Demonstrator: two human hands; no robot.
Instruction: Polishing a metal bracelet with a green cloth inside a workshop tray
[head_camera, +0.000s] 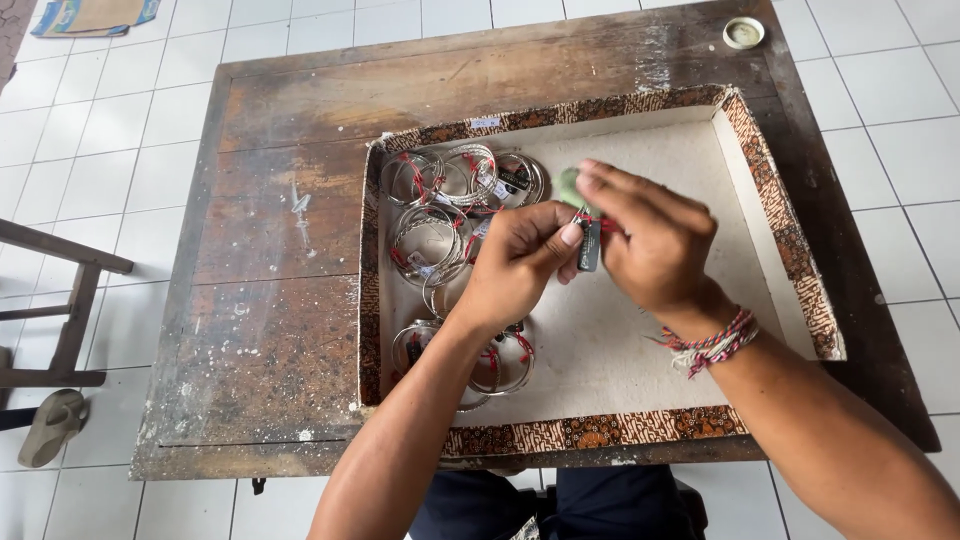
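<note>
Table: a worn, paint-flecked wooden table is seen from above on a white tiled floor.
Tray: a shallow cardboard tray with a brown patterned rim is set on the right part of the table; its pale lining is exposed on the right side.
Bracelets: silver wire bangles tied with red thread are heaped along the tray's left side, from the far corner to the near edge; small dark tags are seen on some.
Left hand: the left hand is held over the middle of the tray, just above the bangles, fingers curled, thumb and forefinger pinched on a small dark tag with red thread.
Right hand: the right hand is met with the left at the same tag; its fingertips are closed on the tag's upper end, and a pale green object is partly seen behind them. A red and white braided cord is worn on the wrist.
Chair: part of a wooden chair is noted at the left, a sandal beneath it.
Lid: a small round lid is noted at the table's far right corner.
</note>
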